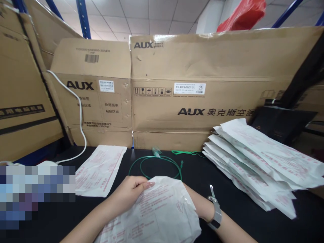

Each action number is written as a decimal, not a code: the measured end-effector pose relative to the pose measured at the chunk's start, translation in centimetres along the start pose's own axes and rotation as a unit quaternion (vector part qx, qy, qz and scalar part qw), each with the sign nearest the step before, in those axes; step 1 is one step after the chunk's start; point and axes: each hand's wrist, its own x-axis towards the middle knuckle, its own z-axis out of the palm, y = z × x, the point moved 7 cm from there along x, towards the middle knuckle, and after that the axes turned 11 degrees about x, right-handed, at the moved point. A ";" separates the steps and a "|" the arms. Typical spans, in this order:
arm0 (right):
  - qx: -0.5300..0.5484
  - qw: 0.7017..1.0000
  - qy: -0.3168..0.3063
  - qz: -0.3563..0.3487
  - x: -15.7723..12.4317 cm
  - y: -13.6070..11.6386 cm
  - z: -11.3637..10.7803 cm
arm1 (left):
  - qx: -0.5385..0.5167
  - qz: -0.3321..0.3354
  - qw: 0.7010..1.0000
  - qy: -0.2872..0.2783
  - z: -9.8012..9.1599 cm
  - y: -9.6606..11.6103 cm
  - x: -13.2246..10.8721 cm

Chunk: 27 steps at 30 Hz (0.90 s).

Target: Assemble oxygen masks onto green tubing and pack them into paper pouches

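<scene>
A white paper pouch with red print (162, 209) is tilted up in front of me. My left hand (135, 189) is closed on its upper left edge, thumb on the near face. My right hand is hidden behind or inside the pouch; only the forearm and wrist show, with a silver-grey strap watch (216, 216). Whether the right fingers grip anything is not visible. Just beyond my hands, coiled green tubing (144, 158) lies on the black table, with a clear greenish plastic fitting (156, 152) at its far side.
A stack of similar white pouches (253, 168) sits at the right. One flat pouch (101, 170) lies at the left, beside a pixelated area. A green strap or cord (187, 152) rests at the back. Cardboard panels (172, 118) wall the far edge; a white cable (81, 118) hangs at left.
</scene>
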 end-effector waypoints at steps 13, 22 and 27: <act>0.253 0.948 0.173 -0.087 -1.1 0.2 -8.0 | -0.152 -0.024 0.973 0.170 -5.2 -0.5 -0.5; 0.256 0.954 0.121 -0.096 0.2 1.3 -5.6 | -0.209 0.012 0.928 0.310 -6.4 -0.6 -1.9; 0.163 0.979 0.085 -0.093 -0.5 0.9 -2.7 | -0.150 0.060 0.919 0.359 -5.4 0.5 -3.9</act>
